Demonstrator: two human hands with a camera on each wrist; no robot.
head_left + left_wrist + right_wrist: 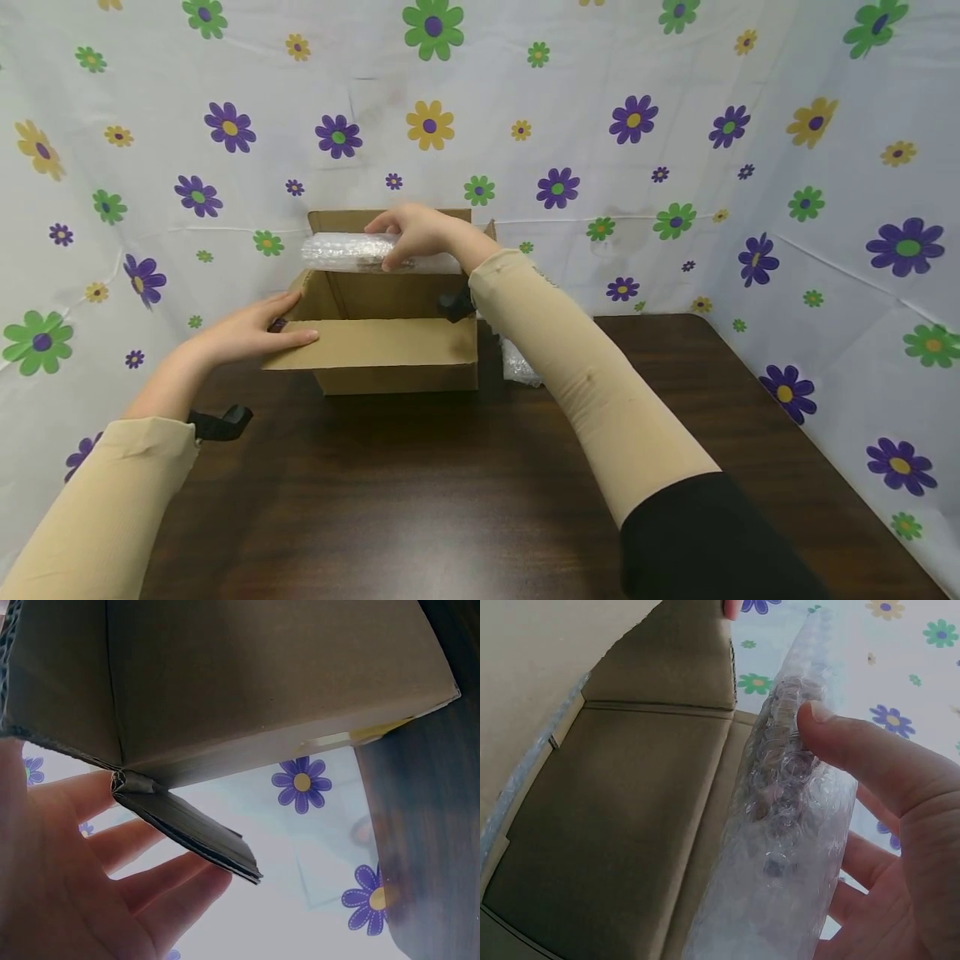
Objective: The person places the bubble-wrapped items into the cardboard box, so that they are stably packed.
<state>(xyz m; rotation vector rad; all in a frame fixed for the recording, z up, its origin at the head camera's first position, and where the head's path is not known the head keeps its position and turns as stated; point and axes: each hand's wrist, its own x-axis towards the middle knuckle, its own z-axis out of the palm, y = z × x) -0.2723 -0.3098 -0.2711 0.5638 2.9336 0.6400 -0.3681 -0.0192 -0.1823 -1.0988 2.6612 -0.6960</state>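
Note:
My right hand [423, 232] holds a long bundle of bubble wrap [341, 252] above the back of an open cardboard box [397, 381]. In the right wrist view the thumb lies on one face of the bundle [772, 825], the fingers behind it. Something darker shows through the plastic, its kind unclear. My left hand [251, 329] holds the box at its front left corner, thumb on the front flap [382, 342]. In the left wrist view the fingers reach under the box edge beside a folded side flap [199, 829]. The box's inside is partly hidden.
Another piece of bubble wrap [517, 364] lies right of the box, partly behind my right arm. The dark wooden table [450, 492] extends in front and to the right. A flower-patterned sheet [570, 75] hangs close behind the box and along the sides.

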